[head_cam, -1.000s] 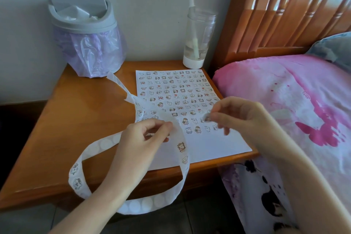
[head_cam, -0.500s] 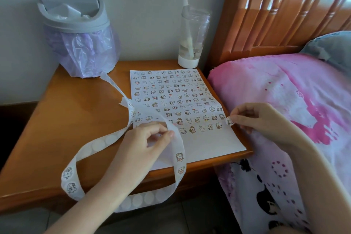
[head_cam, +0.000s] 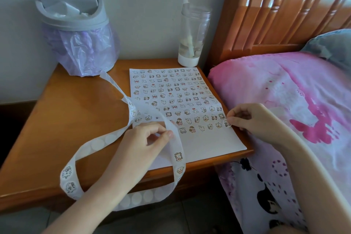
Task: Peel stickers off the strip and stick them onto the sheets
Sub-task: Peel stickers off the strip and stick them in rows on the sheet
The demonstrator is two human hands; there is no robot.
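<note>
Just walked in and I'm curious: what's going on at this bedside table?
A person is filling a white sheet on the table with small stickers. The left hand pinches the long sticker strip, which loops over the table's front edge. The right hand holds one sticker at the right end of the lowest row, by the sheet's edge.

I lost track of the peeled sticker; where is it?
Head view, right side: the sticker sits pinched by the right hand at the sheet's right edge, lowest row.
</note>
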